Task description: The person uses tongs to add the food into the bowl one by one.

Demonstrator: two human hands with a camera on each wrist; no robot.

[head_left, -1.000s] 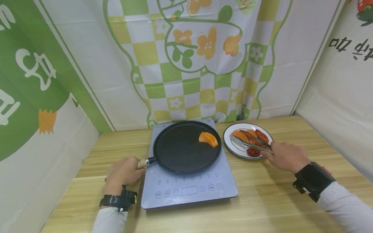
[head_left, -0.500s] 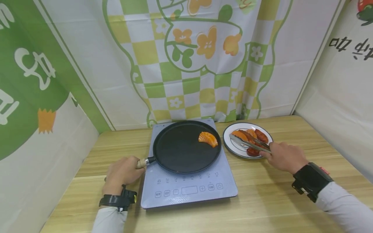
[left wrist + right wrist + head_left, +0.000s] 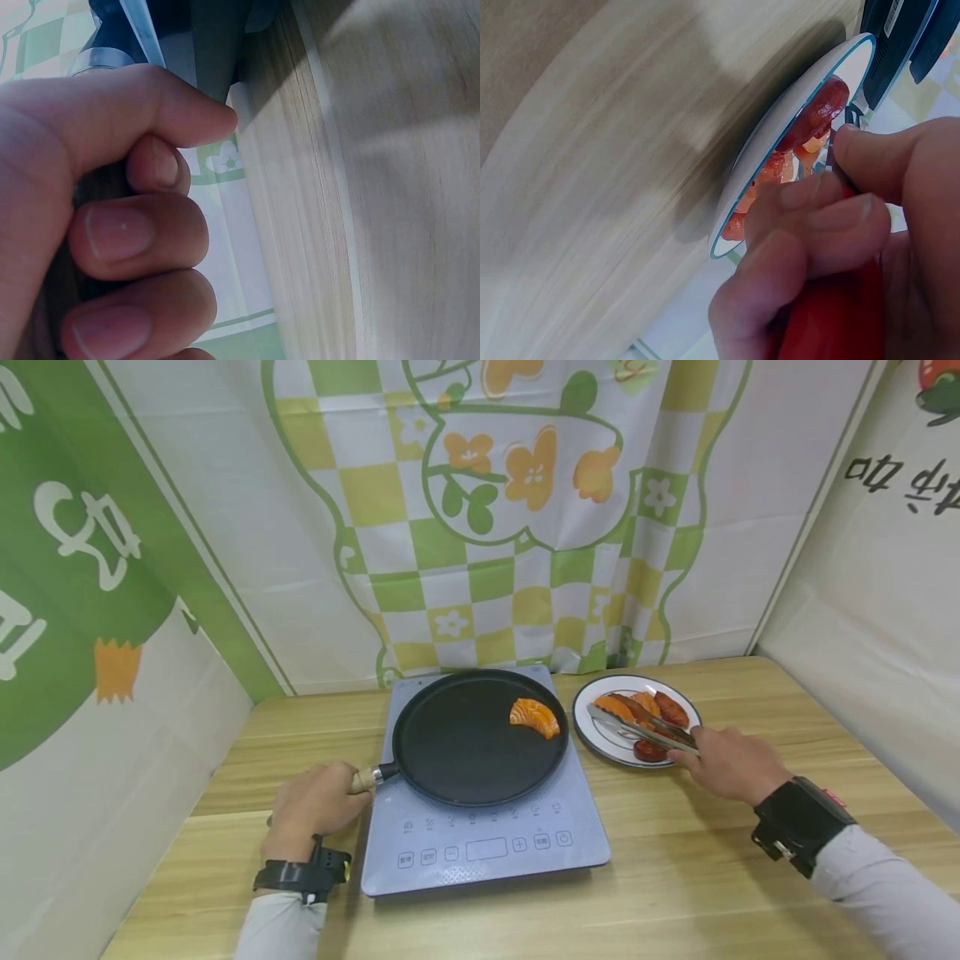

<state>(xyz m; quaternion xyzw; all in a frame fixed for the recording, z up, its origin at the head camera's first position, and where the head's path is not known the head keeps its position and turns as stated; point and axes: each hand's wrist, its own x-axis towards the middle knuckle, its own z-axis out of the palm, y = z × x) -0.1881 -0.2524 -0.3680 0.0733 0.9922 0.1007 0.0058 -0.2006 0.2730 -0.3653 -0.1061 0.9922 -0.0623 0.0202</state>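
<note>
A round black flat pan (image 3: 465, 743) holds one orange salmon slice (image 3: 535, 717) near its right side. My left hand (image 3: 318, 802) grips the pan's wooden handle (image 3: 366, 779), its fingers curled round it in the left wrist view. On the right, my right hand (image 3: 738, 762) holds metal tongs (image 3: 656, 737) over a white plate (image 3: 587, 737). Their tips lie at an orange salmon slice (image 3: 617, 710); whether they pinch it I cannot tell. Dark red sausage pieces (image 3: 649, 751) share the plate. The right wrist view shows a red surface (image 3: 836, 319) under the curled fingers.
Beneath the pan is a pale induction cooker (image 3: 487, 872) with a button panel at its front. It stands on a wooden table (image 3: 660, 893), left of the plate. A checkered curtain (image 3: 442, 568) hangs close behind the cooker, and printed cloth walls flank both sides.
My right hand has edged very slightly left, toward the plate, while the tongs' tips stay over the same slice. The left hand, the pan and the salmon in it look unmoved.
</note>
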